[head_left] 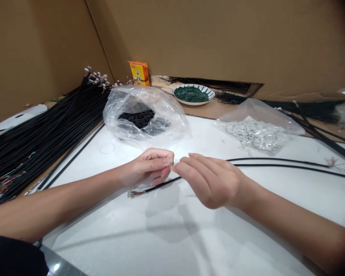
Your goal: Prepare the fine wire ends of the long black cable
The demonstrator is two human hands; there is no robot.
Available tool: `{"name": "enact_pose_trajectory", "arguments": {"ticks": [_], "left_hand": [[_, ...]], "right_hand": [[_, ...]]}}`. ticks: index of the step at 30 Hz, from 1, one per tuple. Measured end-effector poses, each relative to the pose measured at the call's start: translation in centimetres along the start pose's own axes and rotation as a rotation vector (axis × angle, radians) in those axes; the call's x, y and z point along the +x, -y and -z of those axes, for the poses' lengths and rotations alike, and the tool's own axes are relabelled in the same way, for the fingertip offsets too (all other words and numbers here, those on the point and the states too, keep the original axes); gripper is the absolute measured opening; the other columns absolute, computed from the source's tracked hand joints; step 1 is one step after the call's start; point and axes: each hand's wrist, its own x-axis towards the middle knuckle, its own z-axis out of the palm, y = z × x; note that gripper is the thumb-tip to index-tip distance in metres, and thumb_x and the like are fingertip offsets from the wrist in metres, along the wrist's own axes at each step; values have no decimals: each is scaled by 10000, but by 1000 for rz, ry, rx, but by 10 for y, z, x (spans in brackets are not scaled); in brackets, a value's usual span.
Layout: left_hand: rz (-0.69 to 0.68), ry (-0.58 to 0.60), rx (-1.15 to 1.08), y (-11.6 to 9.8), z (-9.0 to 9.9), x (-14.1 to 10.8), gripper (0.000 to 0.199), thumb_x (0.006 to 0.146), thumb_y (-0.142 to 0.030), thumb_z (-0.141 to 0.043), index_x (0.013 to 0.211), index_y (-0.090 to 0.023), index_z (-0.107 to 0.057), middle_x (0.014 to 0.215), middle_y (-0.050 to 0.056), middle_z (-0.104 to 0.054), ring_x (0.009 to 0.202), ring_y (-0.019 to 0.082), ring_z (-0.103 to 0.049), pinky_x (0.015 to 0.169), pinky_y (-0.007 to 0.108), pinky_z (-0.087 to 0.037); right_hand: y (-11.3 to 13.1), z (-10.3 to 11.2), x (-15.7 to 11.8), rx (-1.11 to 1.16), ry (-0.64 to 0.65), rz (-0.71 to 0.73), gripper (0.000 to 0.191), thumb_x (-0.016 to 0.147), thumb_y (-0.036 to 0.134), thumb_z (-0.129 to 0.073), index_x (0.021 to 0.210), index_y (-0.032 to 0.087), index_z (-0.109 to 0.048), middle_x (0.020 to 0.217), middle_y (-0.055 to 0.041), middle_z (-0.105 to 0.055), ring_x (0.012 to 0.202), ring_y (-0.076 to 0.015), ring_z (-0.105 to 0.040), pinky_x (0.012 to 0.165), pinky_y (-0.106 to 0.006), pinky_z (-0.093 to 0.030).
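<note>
My left hand (153, 166) is closed in a pinch over the white table, thumb against the forefinger. A tiny yellow-orange bit, perhaps wire ends, shows at its fingertips; the rest is covered. Facing it, my right hand (211, 180) has its fingers pressed together, their tips meeting the left fingertips. What the right fingers grip is hidden. Below the hands lies a black cable (162, 184) with coloured wires ending in a white connector (130, 194); it passes behind my right hand. Two black cable lengths (276, 165) emerge to the right, one near loose wire ends.
A thick bundle of black cables (54, 119) lies at left. Behind my hands are a clear bag of black pieces (172, 119), a bag of white pieces (258, 134), a plate (211, 93) of dark green bits and an orange packet (139, 72). Cardboard walls (207, 38) enclose the table (117, 237).
</note>
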Motion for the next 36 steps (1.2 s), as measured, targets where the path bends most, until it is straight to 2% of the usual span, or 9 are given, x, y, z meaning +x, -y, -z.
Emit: {"name": "enact_pose_trajectory", "arguments": {"ticks": [6, 10, 36], "left_hand": [[-17, -8, 1, 2, 0, 0, 281, 892, -267, -462, 642, -139, -468, 492, -56, -302, 401, 61, -365, 416, 217, -196], [-20, -21, -13, 3, 0, 1, 282, 884, -270, -477, 635, -138, -473, 486, -56, -303, 400, 64, -381, 421, 215, -207], [-118, -101, 67, 4, -2, 1, 291, 889, -281, -488, 634, -141, -498, 490, -54, -309, 425, 52, -324, 413, 179, -256]], "right_hand": [[0, -2, 2, -18, -84, -3, 235, 907, 111, -413, 781, 126, -611, 580, -4, -607, 481, -109, -535, 458, -247, -453], [0, -3, 3, -14, -85, -2, 225, 910, 119, -422, 780, 119, -606, 577, -1, -596, 475, -104, -526, 463, -247, -451], [6, 5, 10, -64, 48, -62, 144, 881, 111, -518, 755, 135, -583, 566, 6, -570, 490, -99, -527, 441, -230, -421]]}}
